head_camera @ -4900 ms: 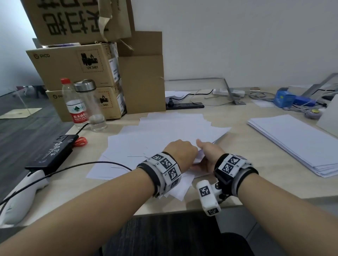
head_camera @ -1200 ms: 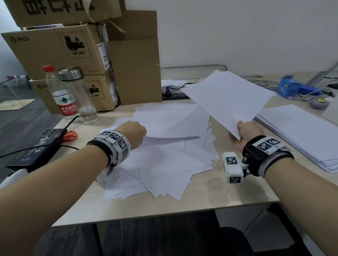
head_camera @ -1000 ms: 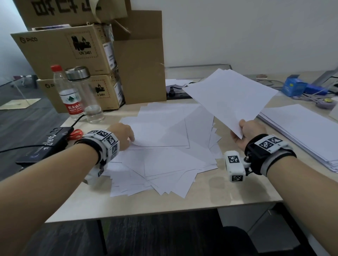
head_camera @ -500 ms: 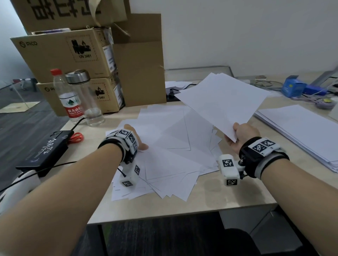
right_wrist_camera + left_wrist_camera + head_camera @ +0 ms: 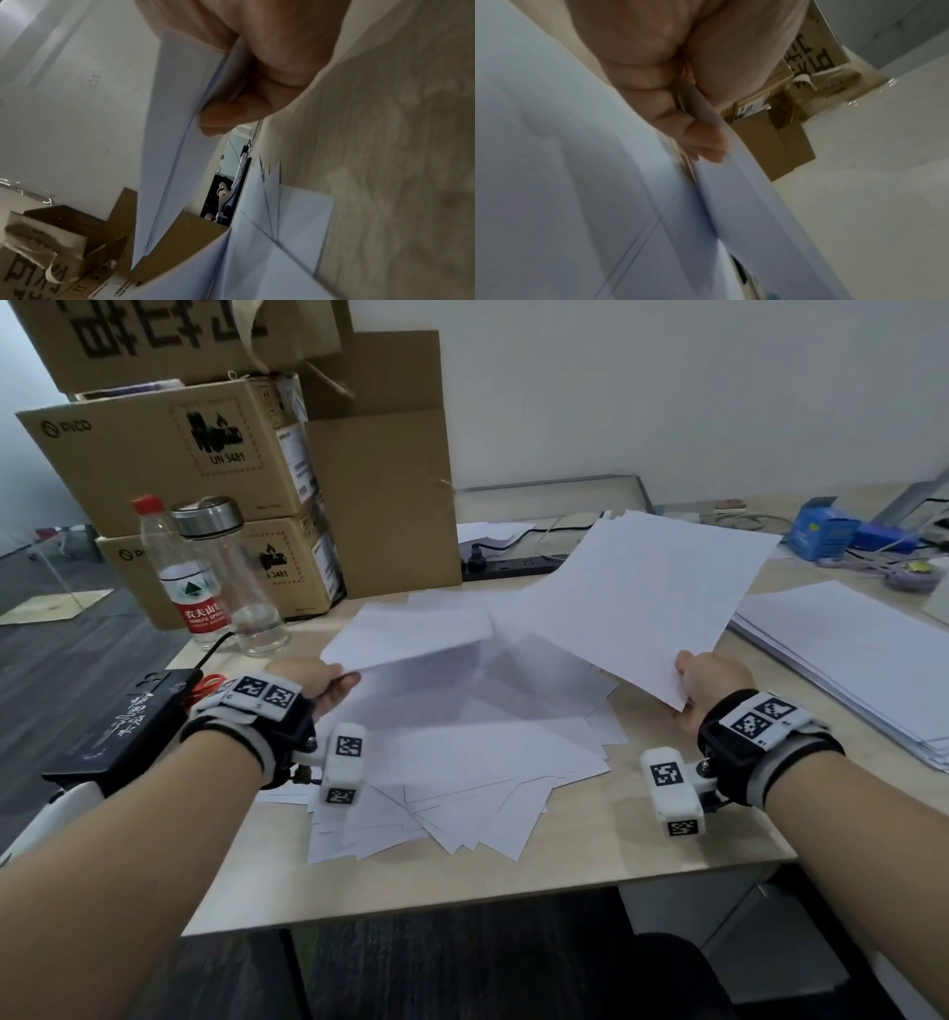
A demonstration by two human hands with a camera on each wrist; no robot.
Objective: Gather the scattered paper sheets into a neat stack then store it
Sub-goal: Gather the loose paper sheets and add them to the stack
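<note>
Gathering early | my right hand (image 5: pixel 711 683) grip pinches a few collected sheets (image 5: pixel 652 598) | left hand (image 5: pixel 313 683) grip pinches one sheet (image 5: pixel 411 636) | most scattered sheets (image 5: pixel 477 762) remain mid-bench (image 5: pixel 642 855); squaring, storing left.

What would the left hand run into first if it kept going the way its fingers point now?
Probably the sheets the right hand holds up; the left hand, pinching a sheet, points that way. Depth is unclear.

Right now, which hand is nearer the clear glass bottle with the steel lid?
Left. The left hand pinches a white paper sheet just in front of the clear glass bottle; the right hand holds gathered sheets far across the desk.
</note>
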